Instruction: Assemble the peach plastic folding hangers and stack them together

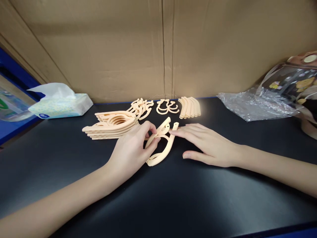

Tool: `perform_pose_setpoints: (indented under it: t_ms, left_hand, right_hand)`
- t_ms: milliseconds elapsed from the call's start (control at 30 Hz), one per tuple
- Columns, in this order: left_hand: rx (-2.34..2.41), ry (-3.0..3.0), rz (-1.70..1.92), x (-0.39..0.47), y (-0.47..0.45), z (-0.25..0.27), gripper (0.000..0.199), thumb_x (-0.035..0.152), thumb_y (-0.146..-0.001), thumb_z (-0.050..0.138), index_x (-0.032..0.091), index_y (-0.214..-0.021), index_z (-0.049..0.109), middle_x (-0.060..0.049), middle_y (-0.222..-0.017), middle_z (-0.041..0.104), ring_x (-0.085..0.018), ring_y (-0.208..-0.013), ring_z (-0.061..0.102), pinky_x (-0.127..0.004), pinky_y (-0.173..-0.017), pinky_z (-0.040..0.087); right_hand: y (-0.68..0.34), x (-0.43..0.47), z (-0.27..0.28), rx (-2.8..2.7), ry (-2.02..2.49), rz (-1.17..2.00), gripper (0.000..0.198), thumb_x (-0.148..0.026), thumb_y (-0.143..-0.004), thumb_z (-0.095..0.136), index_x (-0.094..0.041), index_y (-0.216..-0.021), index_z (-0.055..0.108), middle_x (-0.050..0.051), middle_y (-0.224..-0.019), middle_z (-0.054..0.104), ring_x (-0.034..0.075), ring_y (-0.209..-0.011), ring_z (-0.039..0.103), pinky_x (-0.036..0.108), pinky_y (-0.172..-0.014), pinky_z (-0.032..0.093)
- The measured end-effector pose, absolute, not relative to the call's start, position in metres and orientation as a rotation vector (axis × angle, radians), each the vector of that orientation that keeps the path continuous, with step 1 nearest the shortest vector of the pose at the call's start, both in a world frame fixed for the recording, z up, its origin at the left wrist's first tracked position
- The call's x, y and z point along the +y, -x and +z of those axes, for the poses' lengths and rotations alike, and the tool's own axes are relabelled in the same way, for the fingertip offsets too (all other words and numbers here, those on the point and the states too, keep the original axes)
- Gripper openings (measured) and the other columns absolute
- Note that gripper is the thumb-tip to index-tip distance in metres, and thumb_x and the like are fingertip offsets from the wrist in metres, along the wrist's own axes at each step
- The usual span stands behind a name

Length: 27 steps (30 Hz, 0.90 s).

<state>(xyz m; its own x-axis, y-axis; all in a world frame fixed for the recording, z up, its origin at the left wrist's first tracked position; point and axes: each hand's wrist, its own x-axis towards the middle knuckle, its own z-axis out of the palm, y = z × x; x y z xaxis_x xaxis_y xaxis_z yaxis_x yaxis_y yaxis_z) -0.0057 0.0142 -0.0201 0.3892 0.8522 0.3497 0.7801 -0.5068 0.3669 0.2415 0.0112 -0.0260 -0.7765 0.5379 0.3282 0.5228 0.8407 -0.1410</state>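
Note:
My left hand [135,143] pinches a cream plastic folding hanger [162,155] between thumb and fingers, tilted up off the black table. Its two curved arms and a rounded middle with small holes show; part of it is hidden behind my fingers. Palm down on the right, my right hand [210,143] has its fingers stretched out, the fingertips at the upper end of the hanger's right arm. Whether they touch it I cannot tell for sure. Just beyond my left hand lies a stack of like-coloured hanger pieces [111,129].
Along the back lie a heap of hanger hooks [141,107], a few separate hooks [167,106] and a row of curved hanger arms [190,107]. A tissue pack [61,105] stands at left. Clear plastic wrap [252,105] and a see-through bag [292,79] are at right, before a cardboard wall [111,49].

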Motion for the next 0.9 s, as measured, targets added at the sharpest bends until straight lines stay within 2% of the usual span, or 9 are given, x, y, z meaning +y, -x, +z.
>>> perform_pose_setpoints:
  t_ms: [100, 167, 233, 333, 467, 567, 700, 900]
  left_hand:
    - [1.497, -2.549, 0.722, 0.014, 0.006, -0.020, 0.011, 0.033, -0.091, 0.052, 0.022, -0.093, 0.051, 0.002, -0.079, 0.058, -0.016, -0.072, 0.057, -0.027, -0.060, 0.039]
    - [1.511, -2.563, 0.708, 0.015, 0.006, -0.019, 0.011, 0.033, -0.091, 0.052, 0.022, -0.094, 0.052, 0.002, -0.081, 0.059, -0.017, -0.075, 0.058, -0.028, -0.062, 0.040]
    - [1.512, -2.570, 0.688, 0.016, 0.007, -0.018, 0.013, 0.034, -0.091, 0.053, 0.022, -0.096, 0.054, 0.001, -0.084, 0.061, -0.018, -0.078, 0.060, -0.028, -0.063, 0.041]
    - [1.491, -2.597, 0.649, 0.016, 0.007, -0.017, 0.014, 0.035, -0.091, 0.054, 0.024, -0.098, 0.059, 0.001, -0.086, 0.066, -0.018, -0.081, 0.062, -0.029, -0.067, 0.043]
    - [1.462, -2.684, 0.621, 0.018, 0.009, -0.017, 0.014, 0.032, -0.092, 0.055, 0.025, -0.100, 0.065, 0.002, -0.085, 0.070, -0.018, -0.076, 0.064, -0.030, -0.068, 0.045]
    - [1.391, -2.803, 0.663, 0.020, 0.012, -0.017, 0.015, 0.027, -0.091, 0.057, 0.024, -0.101, 0.067, 0.001, -0.094, 0.073, -0.019, -0.081, 0.066, -0.032, -0.071, 0.047]
    - [1.210, -2.969, 0.727, 0.020, 0.017, -0.015, 0.015, 0.021, -0.092, 0.055, 0.020, -0.099, 0.068, 0.001, -0.104, 0.073, -0.020, -0.090, 0.068, -0.035, -0.079, 0.048]
    - [1.073, -3.097, 0.743, 0.020, 0.017, -0.010, 0.023, 0.019, -0.095, 0.047, 0.016, -0.098, 0.070, -0.002, -0.098, 0.075, -0.021, -0.082, 0.069, -0.035, -0.073, 0.048]
  right_hand:
    - [-0.241, 0.010, -0.026, -2.547, 0.934, -0.037, 0.033, -0.038, -0.096, 0.045, -0.016, -0.121, 0.049, 0.009, -0.114, 0.064, 0.022, -0.104, 0.058, 0.038, -0.091, 0.043]
    - [-0.241, 0.010, -0.027, -2.472, 1.013, -0.138, 0.019, -0.030, -0.095, 0.046, -0.017, -0.106, 0.053, 0.007, -0.100, 0.066, 0.021, -0.091, 0.061, 0.035, -0.082, 0.045]
    - [-0.241, 0.011, -0.029, -2.423, 1.063, -0.227, 0.013, -0.023, -0.094, 0.048, -0.016, -0.102, 0.054, 0.006, -0.093, 0.066, 0.020, -0.085, 0.062, 0.033, -0.077, 0.044]
    - [-0.242, 0.013, -0.031, -2.416, 1.098, -0.300, 0.015, -0.020, -0.092, 0.051, -0.014, -0.105, 0.056, 0.005, -0.090, 0.066, 0.019, -0.084, 0.062, 0.032, -0.077, 0.043]
    - [-0.245, 0.016, -0.031, -2.429, 1.148, -0.370, 0.013, -0.019, -0.090, 0.050, -0.014, -0.096, 0.062, 0.005, -0.088, 0.065, 0.019, -0.082, 0.060, 0.034, -0.079, 0.041]
    - [-0.247, 0.018, -0.031, -2.447, 1.183, -0.406, 0.018, -0.017, -0.090, 0.049, -0.015, -0.096, 0.065, 0.005, -0.086, 0.064, 0.020, -0.082, 0.059, 0.036, -0.079, 0.040]
    - [-0.251, 0.019, -0.031, -2.461, 1.192, -0.365, 0.020, -0.013, -0.089, 0.049, -0.016, -0.096, 0.067, 0.006, -0.090, 0.062, 0.022, -0.088, 0.057, 0.037, -0.082, 0.040]
    - [-0.253, 0.020, -0.031, -2.416, 1.113, -0.219, 0.025, -0.006, -0.089, 0.045, -0.019, -0.091, 0.067, 0.005, -0.096, 0.066, 0.021, -0.094, 0.057, 0.038, -0.084, 0.040]
